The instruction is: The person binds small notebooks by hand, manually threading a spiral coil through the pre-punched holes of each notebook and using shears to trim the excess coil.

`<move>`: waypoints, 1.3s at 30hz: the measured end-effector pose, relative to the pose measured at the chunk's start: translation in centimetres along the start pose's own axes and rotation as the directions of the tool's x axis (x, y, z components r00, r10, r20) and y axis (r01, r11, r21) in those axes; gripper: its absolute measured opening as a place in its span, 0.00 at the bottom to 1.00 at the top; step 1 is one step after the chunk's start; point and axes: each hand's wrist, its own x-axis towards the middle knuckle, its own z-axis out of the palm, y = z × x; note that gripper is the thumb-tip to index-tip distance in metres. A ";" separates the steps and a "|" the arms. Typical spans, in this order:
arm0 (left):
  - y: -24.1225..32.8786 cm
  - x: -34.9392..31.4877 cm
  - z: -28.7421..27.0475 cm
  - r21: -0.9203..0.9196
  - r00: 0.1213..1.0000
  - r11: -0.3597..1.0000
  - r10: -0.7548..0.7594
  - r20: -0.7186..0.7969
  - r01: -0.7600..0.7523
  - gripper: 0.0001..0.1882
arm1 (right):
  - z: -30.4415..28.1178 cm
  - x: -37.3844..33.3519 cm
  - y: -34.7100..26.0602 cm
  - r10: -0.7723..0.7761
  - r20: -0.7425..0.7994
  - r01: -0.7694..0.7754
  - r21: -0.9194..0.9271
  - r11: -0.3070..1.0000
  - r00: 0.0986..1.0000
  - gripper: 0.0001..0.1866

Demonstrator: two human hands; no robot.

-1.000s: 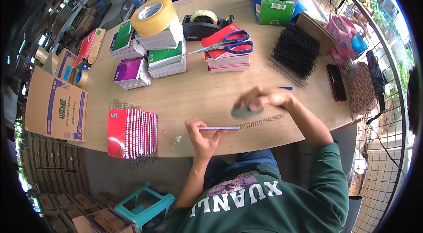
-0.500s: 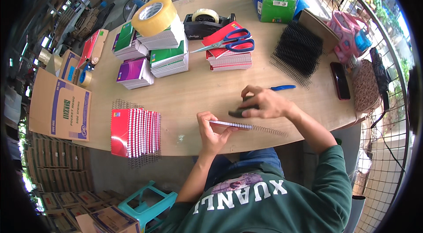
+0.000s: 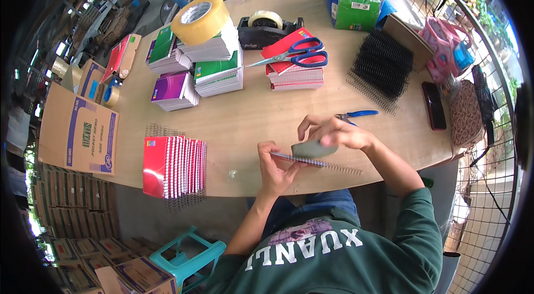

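My left hand (image 3: 273, 172) is closed around a small notebook (image 3: 293, 158) held edge-up above the table's near side. A spiral wire (image 3: 346, 170) runs along the notebook's edge and sticks out past its right end. My right hand (image 3: 342, 132) grips a grey-green pad (image 3: 315, 150) with rounded ends, low against the wire edge; I cannot make out the pad's kind. Just beyond that hand lie blue-handled pliers (image 3: 361, 113), partly covered by the fingers. To the left rests a row of red notebooks (image 3: 175, 167) with wire ends jutting out.
Farther back are stacked notebooks (image 3: 219, 74), a tape roll (image 3: 200, 19), a tape dispenser (image 3: 271, 30) and scissors (image 3: 303, 55) on red notebooks. Black spiral wires (image 3: 384, 66), a phone (image 3: 434, 106) and a patterned pouch (image 3: 466, 113) lie right. A carton (image 3: 78, 130) stands left.
My right hand has turned and brought the pad down from behind the notebook onto its wire edge. More of the pliers shows now. The left hand keeps its hold.
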 end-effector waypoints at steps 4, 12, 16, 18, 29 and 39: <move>0.0 0.4 -0.9 -0.308 0.994 0.946 -0.104 0.012 0.103 0.36 | 0.2 0.3 0.2 -0.050 -0.084 0.046 -0.047 0.998 0.995 0.24; -1.4 0.8 -3.7 -0.665 0.909 0.639 -0.385 0.161 0.388 0.33 | 0.2 1.0 0.2 -0.030 -0.013 0.032 0.246 0.969 0.999 0.22; -1.4 1.0 -3.1 -0.684 0.905 0.614 -0.388 0.172 0.394 0.31 | 1.5 2.2 -0.2 0.061 -0.004 -0.061 -0.129 0.990 0.998 0.22; -0.8 1.2 -3.1 -0.683 0.899 0.606 -0.398 0.185 0.409 0.32 | 1.1 2.3 1.1 0.002 -0.096 -0.013 -0.113 0.994 0.995 0.25; 2.0 2.0 -4.4 -0.636 0.881 0.631 -0.439 0.179 0.444 0.44 | 1.6 -9.1 6.7 -0.006 -0.568 -0.432 -0.633 0.642 0.823 0.37; 4.8 3.1 -3.9 -0.549 0.856 0.676 -0.493 0.158 0.491 0.44 | -2.0 -2.3 -4.6 -0.532 -0.238 0.144 -0.803 0.579 0.813 0.26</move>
